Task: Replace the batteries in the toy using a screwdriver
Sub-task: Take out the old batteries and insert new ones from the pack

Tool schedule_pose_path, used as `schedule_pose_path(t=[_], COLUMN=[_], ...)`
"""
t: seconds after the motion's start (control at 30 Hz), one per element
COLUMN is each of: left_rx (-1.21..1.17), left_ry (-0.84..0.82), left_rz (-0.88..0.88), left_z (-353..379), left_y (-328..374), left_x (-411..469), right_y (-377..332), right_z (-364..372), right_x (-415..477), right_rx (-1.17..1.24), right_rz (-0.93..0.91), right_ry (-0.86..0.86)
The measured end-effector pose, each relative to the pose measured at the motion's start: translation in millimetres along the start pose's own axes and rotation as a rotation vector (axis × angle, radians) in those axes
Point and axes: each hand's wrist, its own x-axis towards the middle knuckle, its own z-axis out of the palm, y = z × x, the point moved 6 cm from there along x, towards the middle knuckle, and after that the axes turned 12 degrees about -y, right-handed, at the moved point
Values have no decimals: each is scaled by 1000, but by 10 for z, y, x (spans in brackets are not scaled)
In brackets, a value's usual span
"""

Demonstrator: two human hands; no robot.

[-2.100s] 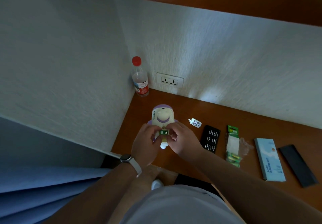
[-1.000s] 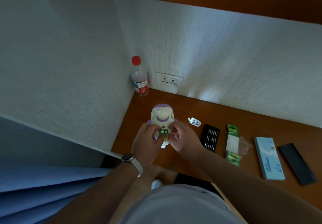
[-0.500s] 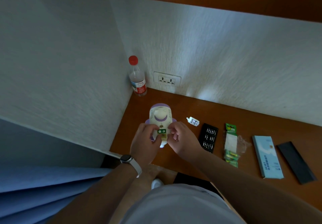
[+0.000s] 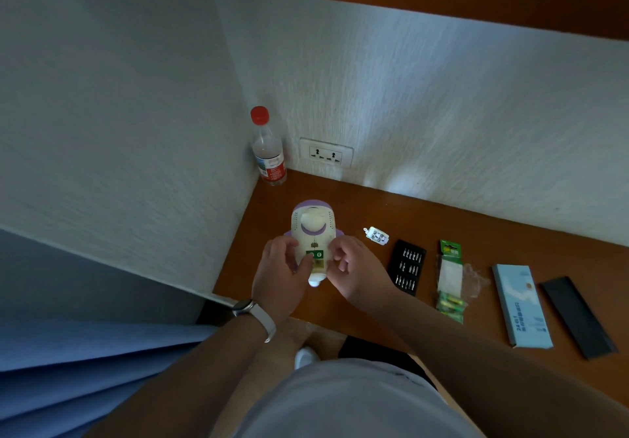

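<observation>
White and purple, the toy (image 4: 313,233) lies on the worktop (image 4: 425,219) near its left corner, back side up, and you have a hand on each flank. Your left hand (image 4: 280,271) presses a finger onto the open battery bay, where green cells (image 4: 315,255) show; your right hand (image 4: 354,267) steadies the other side with its fingers curled loosely against the shell, gripping nothing else. By the look of it the cover is already off and you are seating or prising cells, though which of the two I cannot tell. Still to do, I judge: settle the cells, refit the cover, drive the screw.

To your right lie a small white remote (image 4: 376,235), a black bit tray (image 4: 408,265), the torn green battery pack (image 4: 450,281), a pale blue box (image 4: 520,305) and a dark lid (image 4: 577,316). No screwdriver or cover is visible. A bottle (image 4: 269,151) stands in the corner, well clear. Nothing blocks you.
</observation>
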Motion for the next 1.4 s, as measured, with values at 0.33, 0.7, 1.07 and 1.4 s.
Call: schedule_pose_path(t=[0.33, 0.7, 1.07, 1.4], left_rx=[-45, -750, -827, -672], left_ry=[-31, -251, -440, -299], left_rz=[-68, -228, -240, -186], left_z=[5, 244, 462, 566], left_y=[-60, -183, -121, 12], left_x=[50, 96, 292, 387], right_y=[-9, 91, 309, 434], right_z=[-10, 95, 46, -15], right_x=[18, 27, -60, -181], right_rx=[-11, 141, 330, 873], right_rz=[27, 186, 326, 479], right_ry=[-1, -13, 76, 216])
